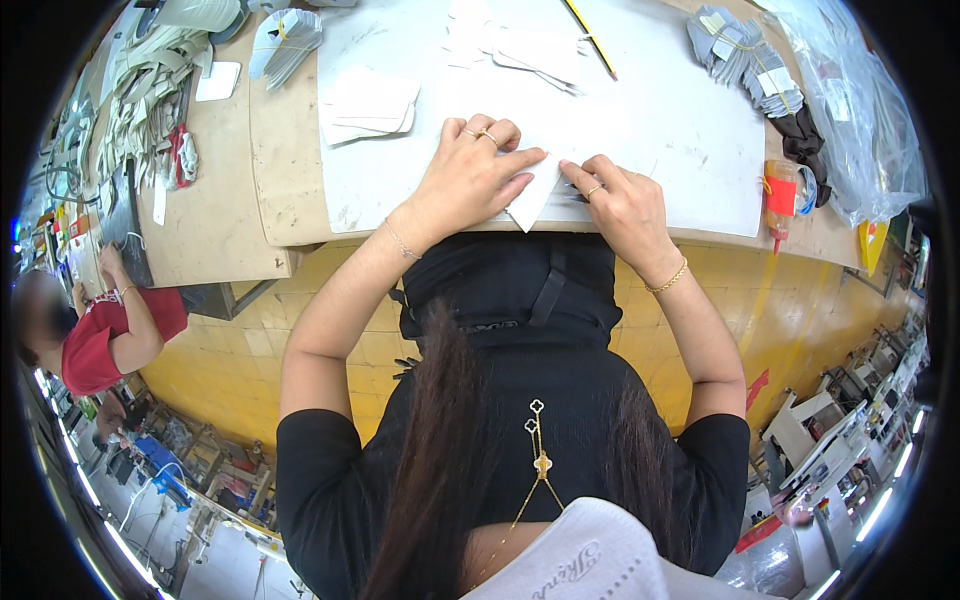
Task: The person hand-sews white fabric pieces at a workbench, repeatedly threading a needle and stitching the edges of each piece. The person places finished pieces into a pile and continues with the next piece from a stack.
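A white, pointed flat piece (535,203) lies at the near edge of the white-covered work surface, its tip jutting just over the edge. My left hand (472,172) has thumb and index finger on the left side of this piece, the other fingers curled. On the right, my right hand (628,208) is curled, its index fingertip near the piece's upper right edge. A thin greyish thing shows under those fingers, too small to name. Farther off lie a stack of white cut pieces (372,104) on the left and more white pieces (538,56) at the middle.
A yellow-black pencil (592,40) lies far off. Banded grey bundles (286,46) stand at both far sides. At right are a red-tipped bottle (781,200) and a clear plastic bag (850,110). Grey strips (155,85) heap at left, near a person in red (115,335).
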`<state>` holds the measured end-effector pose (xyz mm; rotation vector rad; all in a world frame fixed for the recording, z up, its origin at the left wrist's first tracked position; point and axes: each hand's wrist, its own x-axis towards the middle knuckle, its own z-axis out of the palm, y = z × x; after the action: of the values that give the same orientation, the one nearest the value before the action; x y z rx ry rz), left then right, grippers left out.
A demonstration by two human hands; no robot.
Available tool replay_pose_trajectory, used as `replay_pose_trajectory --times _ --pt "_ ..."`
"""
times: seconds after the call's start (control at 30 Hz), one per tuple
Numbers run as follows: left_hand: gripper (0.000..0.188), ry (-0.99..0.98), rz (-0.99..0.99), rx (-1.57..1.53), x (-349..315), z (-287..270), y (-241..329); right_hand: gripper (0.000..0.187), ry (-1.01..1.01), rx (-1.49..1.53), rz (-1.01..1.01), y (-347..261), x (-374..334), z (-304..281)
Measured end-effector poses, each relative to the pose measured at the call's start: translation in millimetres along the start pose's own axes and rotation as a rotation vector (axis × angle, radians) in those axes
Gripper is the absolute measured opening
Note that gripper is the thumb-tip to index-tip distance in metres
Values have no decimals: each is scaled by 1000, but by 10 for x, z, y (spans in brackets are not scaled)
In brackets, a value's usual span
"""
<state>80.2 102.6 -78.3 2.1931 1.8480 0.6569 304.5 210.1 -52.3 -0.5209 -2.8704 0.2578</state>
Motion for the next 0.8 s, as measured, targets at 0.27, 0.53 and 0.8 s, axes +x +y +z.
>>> replay_pose_trajectory --times 0.27,0.53,0.8 --pt "27 46 57 109 42 -14 29 33 -46 -42 -15 -20 -5 3" --pt "27 31 28 157 -25 -154 -141 44 -53 -99 -147 177 379 119" --pt "24 109 95 94 -144 -123 -140 29 -97 155 -48 251 774 153"
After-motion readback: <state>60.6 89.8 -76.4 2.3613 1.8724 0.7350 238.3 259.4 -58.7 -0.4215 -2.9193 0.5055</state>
